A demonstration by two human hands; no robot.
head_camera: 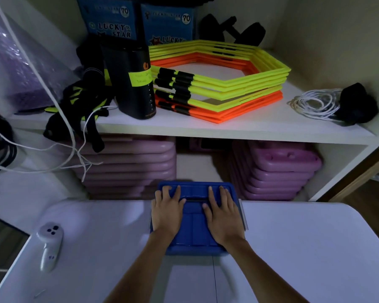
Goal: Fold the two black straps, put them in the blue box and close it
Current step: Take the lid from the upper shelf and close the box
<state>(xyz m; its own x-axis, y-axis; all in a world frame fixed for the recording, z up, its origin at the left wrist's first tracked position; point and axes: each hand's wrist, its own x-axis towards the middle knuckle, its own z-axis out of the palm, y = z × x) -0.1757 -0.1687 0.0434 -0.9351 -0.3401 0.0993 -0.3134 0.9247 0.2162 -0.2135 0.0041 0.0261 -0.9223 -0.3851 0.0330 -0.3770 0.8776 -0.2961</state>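
Item: rectangular blue plastic box with moulded lid (pixel 197 226). Location: far edge of the white worktop (pixel 293 248), straight ahead of the person, its far end overhanging toward the shelving. Long axis runs away from the person; a recessed handle lies crosswise near the far end. Lid sits on the box. Whether it is fully latched cannot be told.

Left hand (pixel 167 212): flat, palm down on the left half of the lid, fingers spread and reaching the handle recess. Presses rather than grips; nothing is enclosed.

Right hand (pixel 222 215): the same posture on the right half, fingers extended, palm down.

Relation: the box lies directly beneath both hands, one hand either side of its centre line, neither nearer than the other. Any further push would go straight down.

Two black straps: none seen on the worktop; presumably inside the box, though the lid hides its contents.

Stage, as judged: closing step, near the end of the task.

Also present:
- white handheld controller with three dark buttons (pixel 49 246), on the worktop, well left of the box
- stack of yellow and orange hexagonal plastic rings (pixel 219 84), on the white shelf (pixel 249 130) above
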